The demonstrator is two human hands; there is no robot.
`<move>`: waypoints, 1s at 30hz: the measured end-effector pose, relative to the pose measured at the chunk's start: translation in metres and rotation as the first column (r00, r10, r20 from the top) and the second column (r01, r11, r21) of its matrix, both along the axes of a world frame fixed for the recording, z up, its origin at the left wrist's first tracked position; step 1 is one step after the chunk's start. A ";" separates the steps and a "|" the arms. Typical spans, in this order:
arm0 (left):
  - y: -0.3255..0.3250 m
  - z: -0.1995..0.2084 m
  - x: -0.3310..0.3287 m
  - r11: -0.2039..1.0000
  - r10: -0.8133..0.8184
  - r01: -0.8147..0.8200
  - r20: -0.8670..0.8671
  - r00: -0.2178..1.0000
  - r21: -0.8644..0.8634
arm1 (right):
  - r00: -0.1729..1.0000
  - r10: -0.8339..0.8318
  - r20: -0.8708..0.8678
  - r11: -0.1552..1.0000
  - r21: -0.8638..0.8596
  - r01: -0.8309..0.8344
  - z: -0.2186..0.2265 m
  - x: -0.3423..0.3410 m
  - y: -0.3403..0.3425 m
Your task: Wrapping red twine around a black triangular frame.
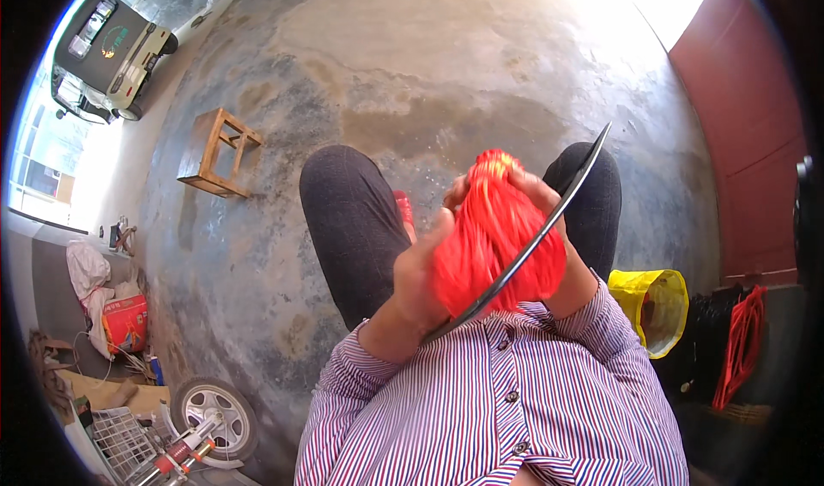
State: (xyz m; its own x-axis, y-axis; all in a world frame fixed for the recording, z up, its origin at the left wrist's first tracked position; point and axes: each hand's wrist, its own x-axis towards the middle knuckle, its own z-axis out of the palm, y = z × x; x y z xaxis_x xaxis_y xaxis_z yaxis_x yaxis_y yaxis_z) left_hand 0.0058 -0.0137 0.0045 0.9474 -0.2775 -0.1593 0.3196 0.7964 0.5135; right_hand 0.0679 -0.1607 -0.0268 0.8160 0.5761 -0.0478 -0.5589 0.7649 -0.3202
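Between my knees I hold a bundle of shiny red strands [489,237], gathered tight with yellowish streaks near its far end and fanning out toward my body. My left hand [419,271] is closed round its left side, the fingers partly hidden behind it. My right hand [539,192] grips the upper right side near the gathered part. A long, thin, dark, slightly curved strip [530,250] with a pointed far end crosses in front of the bundle, from near my left wrist to beyond my right hand. What holds the strip cannot be made out.
A small wooden stool [221,153] lies on the concrete floor at left. A yellow container [648,310] stands at my right, beside hanging red strands [740,344]. Lower left are a wheel [215,417], a wire basket [123,439] and bags [124,323]. A vehicle [112,52] stands far left.
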 end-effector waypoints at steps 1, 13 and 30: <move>0.000 0.001 -0.002 0.995 -0.034 0.029 -0.045 0.998 -0.100 | 0.994 -0.083 -0.064 0.995 -0.052 0.080 -0.013 0.008 -0.004; 0.027 -0.010 0.017 0.964 -0.258 0.265 0.326 0.910 0.022 | 0.944 -0.314 0.104 0.949 0.062 0.309 -0.021 -0.003 -0.046; 0.028 -0.008 0.017 0.971 -0.224 0.189 0.280 0.933 0.146 | 0.958 -0.124 0.258 0.981 0.178 0.079 -0.010 -0.012 -0.056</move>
